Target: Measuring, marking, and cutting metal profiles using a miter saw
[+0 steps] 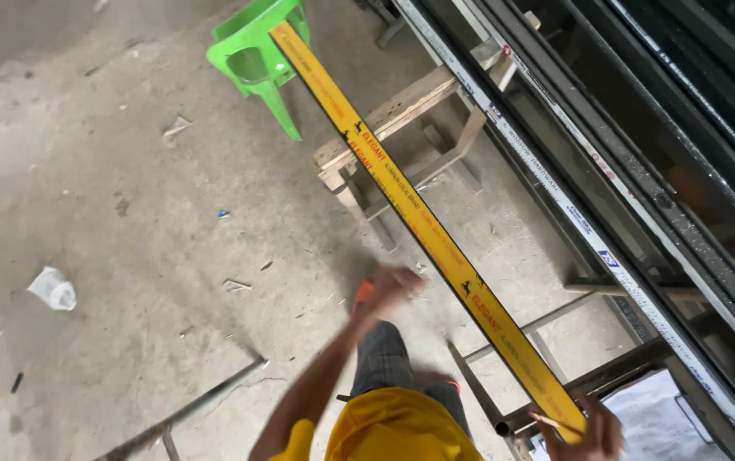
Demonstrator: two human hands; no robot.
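Head view, looking down past your yellow shirt (pixel 397 431). Your right hand (pixel 585 431) is at the bottom edge, fingers closed around the near end of a long yellow-wrapped bar (pixel 423 226). Your left hand (pixel 389 290) hangs free over the concrete floor (pixel 111 213), touching nothing; it is motion-blurred, so you cannot tell whether its fingers are spread or curled.

The bar runs diagonally up and left from your grip, passing over a wooden trestle (pixel 402 111) toward a green plastic chair (pixel 256 51); whether it rests on either cannot be told. It looks straight and stiff, likely a light metal section in slick protective film. Held by one end only, it will lever hard against the wrist, and the film may slide in the palm. A second grip farther along, nearer the middle, would probably steady it.

To the right, dark framed panels (pixel 641 171) lie stacked, with metal stands (pixel 555 320) beneath. Farther out on the floor: a crumpled plastic cup (pixel 52 288) and scattered scraps.
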